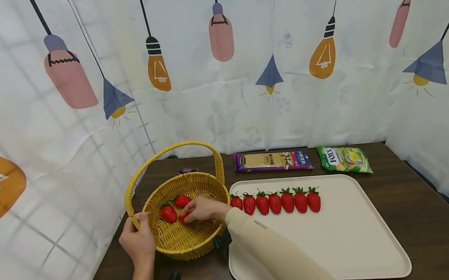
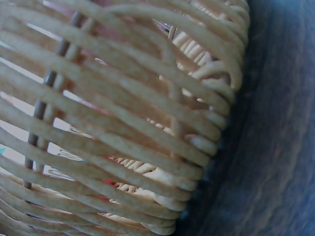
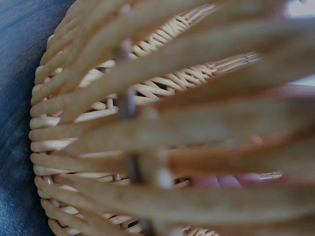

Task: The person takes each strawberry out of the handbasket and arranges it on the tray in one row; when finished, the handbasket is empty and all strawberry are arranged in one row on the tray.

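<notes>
A yellow woven basket (image 1: 179,239) with a tall arched handle (image 1: 186,143) stands at the left of the table. My left hand (image 1: 139,245) grips its left side, where the handle meets the rim. My right hand (image 1: 204,208) reaches over the right rim into the basket, its fingers pinching a red strawberry (image 1: 183,219) low inside. Two more strawberries lie beside it, one to the left (image 1: 168,213) and another behind (image 1: 182,201). Woven basket wall (image 2: 123,108) fills most of the left wrist view. In the right wrist view, blurred strands of the wall (image 3: 221,123) hide the right hand.
On the white tray (image 1: 340,241), right of the basket, a row of several strawberries (image 1: 275,203) runs along the back. Behind it lie a purple-and-yellow packet (image 1: 273,161) and a green snack bag (image 1: 344,159). A small purple packet (image 1: 187,170) lies behind the basket.
</notes>
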Tool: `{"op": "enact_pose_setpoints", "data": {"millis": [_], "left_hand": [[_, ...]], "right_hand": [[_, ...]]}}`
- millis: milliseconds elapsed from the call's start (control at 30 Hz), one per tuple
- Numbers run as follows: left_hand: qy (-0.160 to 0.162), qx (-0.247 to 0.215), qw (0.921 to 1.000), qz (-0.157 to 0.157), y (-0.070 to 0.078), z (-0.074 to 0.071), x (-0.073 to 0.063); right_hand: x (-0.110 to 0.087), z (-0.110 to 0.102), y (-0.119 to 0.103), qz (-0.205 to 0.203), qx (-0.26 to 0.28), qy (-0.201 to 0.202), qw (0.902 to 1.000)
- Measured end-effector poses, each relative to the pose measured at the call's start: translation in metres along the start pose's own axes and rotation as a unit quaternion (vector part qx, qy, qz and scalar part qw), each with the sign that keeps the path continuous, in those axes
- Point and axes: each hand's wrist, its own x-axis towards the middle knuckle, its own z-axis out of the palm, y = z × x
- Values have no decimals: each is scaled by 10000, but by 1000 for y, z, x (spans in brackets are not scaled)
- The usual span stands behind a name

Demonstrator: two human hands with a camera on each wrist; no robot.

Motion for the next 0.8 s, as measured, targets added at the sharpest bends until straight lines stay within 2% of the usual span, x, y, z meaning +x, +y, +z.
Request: {"op": "enact_pose_setpoints", "data": {"millis": [133, 433, 800], "left_hand": [[10, -29, 10000, 5, 0, 0, 0], [16, -91, 9999, -57, 1, 0, 0], [-25, -73, 10000, -52, -2, 0, 0]], "right_hand": [[0, 1, 0, -185, -210, -108, 9996], [-1, 2, 0, -827, -415, -1196, 9885], [-3, 5, -1, -779, -250, -2013, 9761]]}}
